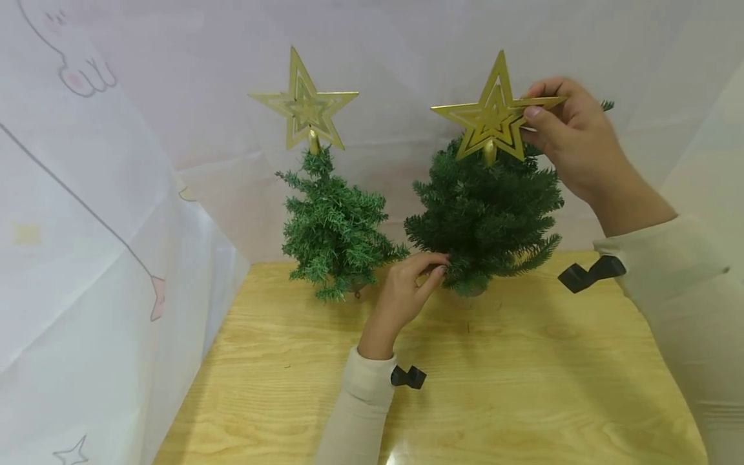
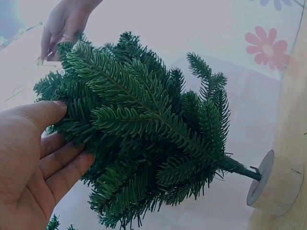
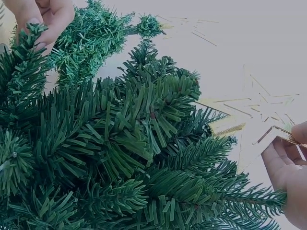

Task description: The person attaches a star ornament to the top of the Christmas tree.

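Note:
My right hand pinches one arm of a gold star topper between thumb and fingers. The star's hollow stem meets the top of the right-hand artificial Christmas tree, which is dark green and full. Low on that tree's left side, my left hand pinches the end of a branch. In the left wrist view, needles sit between its thumb and fingers. A round pale wooden base carries the trunk. Seen from the right wrist, the star is pale and partly washed out.
To the left stands a smaller, lighter green tree with its own gold star on top. Both trees are near the back edge of a wood-grain table. A pale printed sheet hangs behind and at the left.

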`<state>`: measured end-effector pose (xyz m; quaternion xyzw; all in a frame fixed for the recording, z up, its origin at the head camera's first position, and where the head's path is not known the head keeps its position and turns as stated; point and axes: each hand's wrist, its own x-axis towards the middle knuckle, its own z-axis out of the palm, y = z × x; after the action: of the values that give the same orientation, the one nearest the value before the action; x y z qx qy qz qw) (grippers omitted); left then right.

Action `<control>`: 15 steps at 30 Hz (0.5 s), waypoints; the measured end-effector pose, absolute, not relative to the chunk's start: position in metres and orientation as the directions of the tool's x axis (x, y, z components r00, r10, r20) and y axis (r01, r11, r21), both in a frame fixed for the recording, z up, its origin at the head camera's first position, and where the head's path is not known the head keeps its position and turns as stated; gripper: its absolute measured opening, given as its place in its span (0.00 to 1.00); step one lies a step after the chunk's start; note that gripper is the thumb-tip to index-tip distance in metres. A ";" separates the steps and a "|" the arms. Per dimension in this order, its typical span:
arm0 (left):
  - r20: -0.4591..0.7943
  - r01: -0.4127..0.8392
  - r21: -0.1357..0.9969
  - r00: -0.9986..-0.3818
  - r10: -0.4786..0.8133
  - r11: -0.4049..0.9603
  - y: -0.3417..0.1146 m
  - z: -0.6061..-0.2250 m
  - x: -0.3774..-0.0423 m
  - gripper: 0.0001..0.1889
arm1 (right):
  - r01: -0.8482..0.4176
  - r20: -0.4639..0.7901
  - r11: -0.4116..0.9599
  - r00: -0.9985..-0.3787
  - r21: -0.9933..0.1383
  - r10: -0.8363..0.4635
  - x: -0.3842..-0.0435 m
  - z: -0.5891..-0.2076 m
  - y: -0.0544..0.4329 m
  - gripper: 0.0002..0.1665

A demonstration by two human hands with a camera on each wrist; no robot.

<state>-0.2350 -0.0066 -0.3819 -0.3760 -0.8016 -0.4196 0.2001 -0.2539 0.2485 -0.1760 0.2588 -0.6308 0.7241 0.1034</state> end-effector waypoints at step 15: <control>0.642 0.771 0.524 -0.637 0.427 0.362 -0.006 -0.382 -0.234 0.14 | -0.472 0.501 -0.175 -0.840 -0.864 -0.206 -0.256 -0.179 0.252 0.13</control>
<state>-0.2339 -0.0055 -0.3816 -0.3745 -0.7998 -0.4228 0.2033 -0.2560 0.2519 -0.1789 0.2670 -0.6355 0.7185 0.0925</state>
